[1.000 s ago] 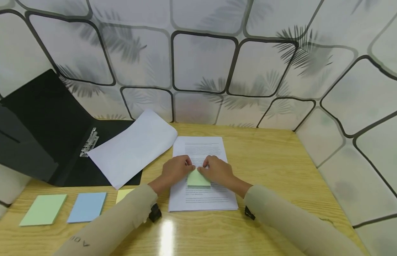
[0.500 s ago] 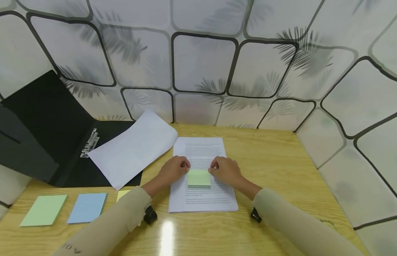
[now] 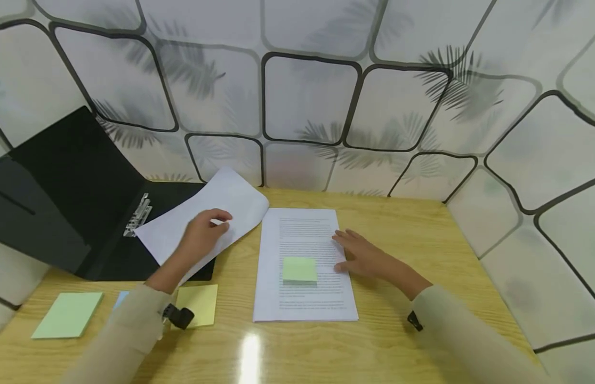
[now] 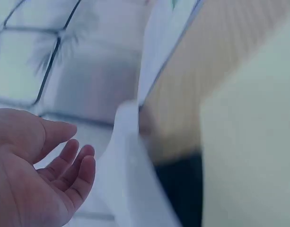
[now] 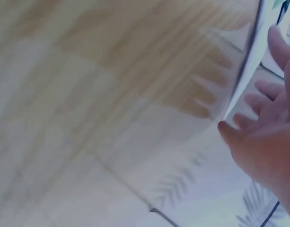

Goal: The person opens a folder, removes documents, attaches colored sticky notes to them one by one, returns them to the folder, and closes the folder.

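Observation:
A stack of printed sheets [image 3: 307,229] lies in the middle of the table, with a pale green sticky note [image 3: 299,269] flat on the text. My right hand [image 3: 362,256] is at the stack's right edge, fingers spread and holding nothing. Over the loose white sheet [image 3: 240,197] hovers my left hand [image 3: 203,232], its fingers loosely bent and nothing between them. In the left wrist view that left hand [image 4: 45,170] appears with a gap between thumb and fingers. The loose sheet lies partly on an opened black folder [image 3: 177,189] with a metal clip [image 3: 138,216].
Along the front left lie a green sticky-note pad [image 3: 67,314], a blue pad [image 3: 120,298] mostly hidden by the left sleeve, and a yellow pad [image 3: 201,304]. A patterned wall [image 3: 307,96] rises behind the wooden table [image 3: 403,224].
Both hands have left the green sticky note, which stays on the page. The left moved left over the loose sheet; the right drew back to the stack's right edge and its fingers spread.

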### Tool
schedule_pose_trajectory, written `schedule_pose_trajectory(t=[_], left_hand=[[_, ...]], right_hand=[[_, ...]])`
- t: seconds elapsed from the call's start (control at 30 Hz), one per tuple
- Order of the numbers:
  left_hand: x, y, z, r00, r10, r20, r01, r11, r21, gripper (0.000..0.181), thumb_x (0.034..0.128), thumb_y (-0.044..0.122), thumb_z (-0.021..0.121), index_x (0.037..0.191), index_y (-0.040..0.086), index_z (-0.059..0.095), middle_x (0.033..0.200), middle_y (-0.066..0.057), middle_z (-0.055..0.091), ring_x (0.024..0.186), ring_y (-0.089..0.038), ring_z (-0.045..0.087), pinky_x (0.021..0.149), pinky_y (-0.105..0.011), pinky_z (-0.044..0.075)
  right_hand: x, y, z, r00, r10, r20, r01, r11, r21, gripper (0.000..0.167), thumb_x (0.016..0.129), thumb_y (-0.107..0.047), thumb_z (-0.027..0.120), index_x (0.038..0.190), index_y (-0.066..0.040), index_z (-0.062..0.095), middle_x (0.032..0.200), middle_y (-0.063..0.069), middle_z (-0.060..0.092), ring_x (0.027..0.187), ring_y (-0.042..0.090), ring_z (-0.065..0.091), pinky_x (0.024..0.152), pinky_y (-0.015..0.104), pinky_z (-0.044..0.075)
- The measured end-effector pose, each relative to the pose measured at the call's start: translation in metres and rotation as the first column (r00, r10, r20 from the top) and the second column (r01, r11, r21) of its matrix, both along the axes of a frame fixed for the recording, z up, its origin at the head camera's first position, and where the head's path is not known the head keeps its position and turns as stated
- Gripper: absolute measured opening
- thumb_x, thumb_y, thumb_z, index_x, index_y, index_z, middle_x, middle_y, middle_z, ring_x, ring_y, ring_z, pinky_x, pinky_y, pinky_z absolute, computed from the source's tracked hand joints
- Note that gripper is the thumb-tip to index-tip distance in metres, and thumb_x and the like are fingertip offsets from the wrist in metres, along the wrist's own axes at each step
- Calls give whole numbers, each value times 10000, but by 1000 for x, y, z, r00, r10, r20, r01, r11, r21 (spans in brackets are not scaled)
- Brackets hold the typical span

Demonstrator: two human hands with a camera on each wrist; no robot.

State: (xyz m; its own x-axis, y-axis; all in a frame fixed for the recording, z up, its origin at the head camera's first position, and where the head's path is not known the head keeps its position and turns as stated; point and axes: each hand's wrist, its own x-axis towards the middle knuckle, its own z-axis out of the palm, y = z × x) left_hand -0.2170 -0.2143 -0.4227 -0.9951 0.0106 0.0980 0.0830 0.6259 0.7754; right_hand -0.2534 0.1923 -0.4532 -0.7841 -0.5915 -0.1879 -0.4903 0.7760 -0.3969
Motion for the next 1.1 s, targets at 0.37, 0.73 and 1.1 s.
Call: schedule_pose_trajectory(t=[0.37,0.73,1.1], left_hand=[[4,-115,-11,983,186,12,-182,973,-140,384,1047,159,529,1381,-32,538,1431,-349,427,1240,-502,437,940,-644,464],[20,-169,-22,961,230,151,-195,956,-218,554,1061,270,524,1485,-61,394,1330,-370,426,1025,-449,463,835,-578,493],[11,-179,-33,955,180,235,-116,958,-262,656,990,284,648,1473,-73,382,1405,-427,360,1186,-543,342,997,-707,368]], right_hand=[[0,14,-8,991,8,135,-3,999,-40,980,913,-565,664,1626,-129,152,1699,44,91,1572,312,6,1241,570,132],[0,22,-7,989,19,147,-8,997,-74,940,944,-513,659,1620,-85,164,1705,69,64,1572,303,32,1244,551,140],[-1,22,-12,992,28,122,-19,997,-76,919,948,-497,662,1608,-50,204,1699,107,93,1566,345,52,1234,577,145]])
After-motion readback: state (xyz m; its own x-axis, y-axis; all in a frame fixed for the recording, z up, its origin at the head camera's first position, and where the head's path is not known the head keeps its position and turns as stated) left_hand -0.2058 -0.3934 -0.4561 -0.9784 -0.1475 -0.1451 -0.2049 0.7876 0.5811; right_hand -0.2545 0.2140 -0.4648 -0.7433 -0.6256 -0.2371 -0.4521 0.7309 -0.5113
